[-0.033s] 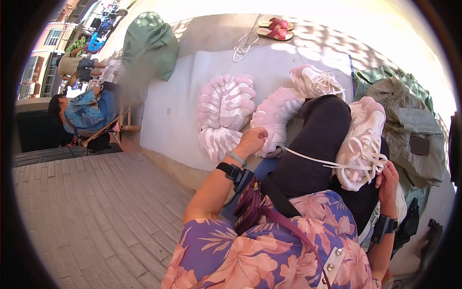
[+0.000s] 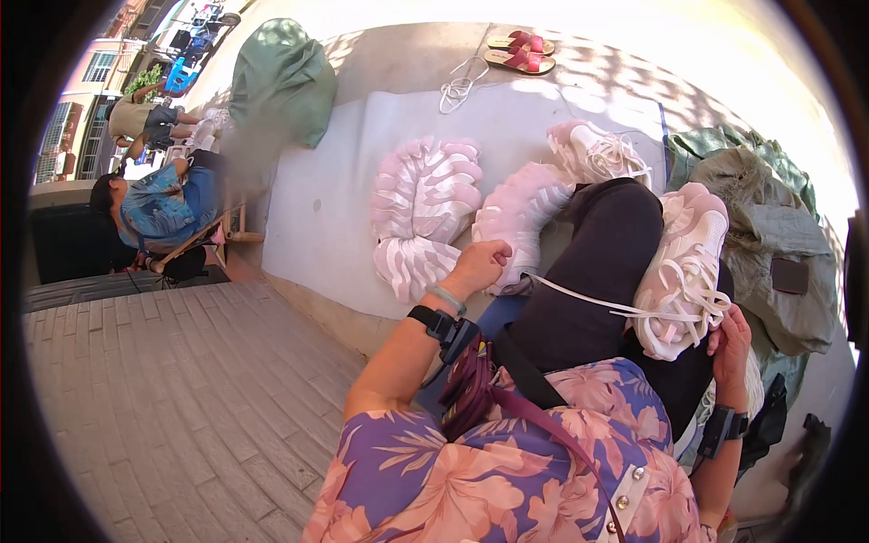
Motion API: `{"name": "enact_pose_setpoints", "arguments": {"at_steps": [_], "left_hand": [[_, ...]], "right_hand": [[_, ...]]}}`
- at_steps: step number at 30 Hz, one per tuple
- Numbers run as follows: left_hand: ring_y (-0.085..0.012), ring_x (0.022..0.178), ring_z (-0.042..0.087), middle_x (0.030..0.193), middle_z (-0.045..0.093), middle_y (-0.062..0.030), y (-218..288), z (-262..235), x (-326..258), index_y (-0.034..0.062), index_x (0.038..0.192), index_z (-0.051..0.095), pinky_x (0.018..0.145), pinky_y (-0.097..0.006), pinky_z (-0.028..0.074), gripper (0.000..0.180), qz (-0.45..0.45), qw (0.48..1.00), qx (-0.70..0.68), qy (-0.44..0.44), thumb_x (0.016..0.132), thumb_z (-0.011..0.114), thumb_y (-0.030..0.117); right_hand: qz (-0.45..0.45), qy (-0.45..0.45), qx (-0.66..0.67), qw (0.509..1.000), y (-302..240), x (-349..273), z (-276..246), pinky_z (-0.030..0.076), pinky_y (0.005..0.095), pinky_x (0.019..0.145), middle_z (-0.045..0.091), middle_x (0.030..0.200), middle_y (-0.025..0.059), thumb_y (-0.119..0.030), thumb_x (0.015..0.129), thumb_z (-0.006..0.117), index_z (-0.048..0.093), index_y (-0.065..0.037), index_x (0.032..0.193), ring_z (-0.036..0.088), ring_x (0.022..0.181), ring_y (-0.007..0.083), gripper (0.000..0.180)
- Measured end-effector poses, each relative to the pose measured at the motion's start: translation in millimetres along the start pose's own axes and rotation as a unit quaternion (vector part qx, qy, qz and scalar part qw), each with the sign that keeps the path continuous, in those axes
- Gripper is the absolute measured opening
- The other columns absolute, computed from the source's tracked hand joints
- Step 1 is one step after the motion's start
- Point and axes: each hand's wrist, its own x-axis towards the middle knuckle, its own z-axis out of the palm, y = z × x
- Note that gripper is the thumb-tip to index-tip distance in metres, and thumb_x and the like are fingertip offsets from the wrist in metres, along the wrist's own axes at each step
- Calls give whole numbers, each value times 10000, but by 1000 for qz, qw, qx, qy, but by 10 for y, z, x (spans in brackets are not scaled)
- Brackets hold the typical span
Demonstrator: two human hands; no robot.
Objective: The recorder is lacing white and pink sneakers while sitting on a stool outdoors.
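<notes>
A white and pale pink sneaker (image 2: 681, 271) rests on my dark-trousered lap, its white laces loosely looped over the front. One shoelace (image 2: 579, 291) stretches left across my thigh toward my left hand (image 2: 482, 265), whose fingers are pinched on it. At the sneaker's right side, near its opening, my right hand (image 2: 731, 348) has its fingers curled in beside the lace loops; what they grip is hidden. Beyond my left hand lie a curved row of nested pink and white shoe pieces (image 2: 425, 213) and a second such row (image 2: 520, 213). Another laced sneaker (image 2: 597, 152) sits past my knee.
A pale sheet (image 2: 335, 208) covers the ground ahead. Red sandals (image 2: 520, 61) and loose white laces (image 2: 462, 88) lie at its far side. Green sacks stand far left (image 2: 281, 81) and right (image 2: 769, 244). A person in blue (image 2: 167, 208) sits at left. Paving (image 2: 172, 389) lies near left.
</notes>
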Motion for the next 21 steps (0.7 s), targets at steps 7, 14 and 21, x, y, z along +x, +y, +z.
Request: {"name": "enact_pose_setpoints", "arguments": {"at_steps": [7, 14, 21], "left_hand": [[-319, 915, 552, 925, 629, -138, 212, 258, -56, 58, 933, 644, 798, -418, 449, 215, 214, 967, 128, -58, 749, 614, 166], [-241, 670, 566, 706, 595, -114, 250, 187, -29, 38, 796, 617, 638, -357, 456, 207, 197, 976, 28, -87, 847, 553, 228], [-111, 530, 507, 564, 546, -57, 946, -450, 229, -3, 770, 628, 526, -285, 425, 314, 162, 983, -76, 29, 903, 535, 266]], "right_hand": [[12, 2, 7, 1000, -30, -20, 18, 361, 182, 322, 588, 685, 30, -132, 916, 516, 557, 1, 1016, 464, 390, 65, 171], [16, 5, 9, 1000, -32, -61, 20, 356, 183, 334, 582, 674, 27, -145, 926, 508, 556, -8, 1013, 458, 399, 62, 169], [2, -15, 6, 1000, -41, -63, -5, 363, 180, 357, 571, 680, 23, -152, 937, 485, 556, -16, 1006, 462, 416, 64, 168]]}}
